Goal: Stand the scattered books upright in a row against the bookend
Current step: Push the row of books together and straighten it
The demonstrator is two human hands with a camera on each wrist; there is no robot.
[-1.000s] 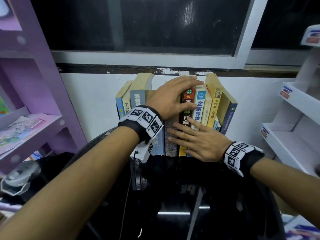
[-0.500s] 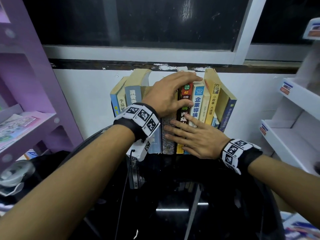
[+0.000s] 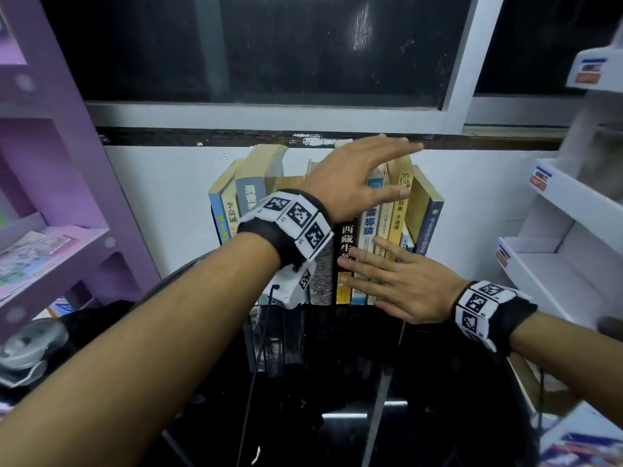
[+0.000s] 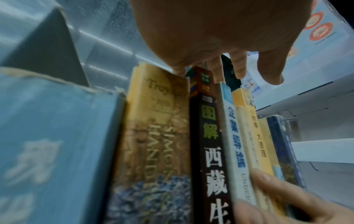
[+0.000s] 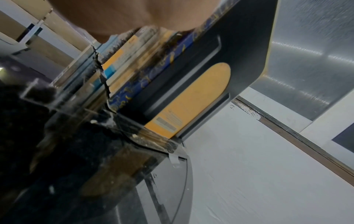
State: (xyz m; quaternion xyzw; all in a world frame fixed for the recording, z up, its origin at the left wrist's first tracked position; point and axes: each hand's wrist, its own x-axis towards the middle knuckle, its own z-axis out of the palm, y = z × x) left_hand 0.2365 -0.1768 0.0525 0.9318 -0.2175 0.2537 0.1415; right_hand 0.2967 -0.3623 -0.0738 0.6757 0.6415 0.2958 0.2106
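Several books (image 3: pixel 371 230) stand upright in a row on a black glass table (image 3: pixel 337 382), spines facing me, backs to the white wall. My left hand (image 3: pixel 401 170) hovers just over the book tops, fingers straight and pointing right; the left wrist view shows its fingertips (image 4: pixel 237 66) above the black-spined book (image 4: pixel 208 136). My right hand (image 3: pixel 364 264) lies flat with spread fingers against the lower spines. The right wrist view shows a dark grey bookend (image 5: pixel 239 45) at the row's right end, against a dark blue book (image 5: pixel 153 72).
A purple shelf unit (image 3: pixel 67 197) stands at the left with magazines on it. White shelves (image 3: pixel 573 214) stand at the right. A window frame (image 3: pixel 269 116) runs above the books. A cable (image 3: pixel 256 348) hangs from my left wrist.
My left hand has lifted off the book tops and slid to the right, its fingers straightening. My right hand stays flat on the spines.
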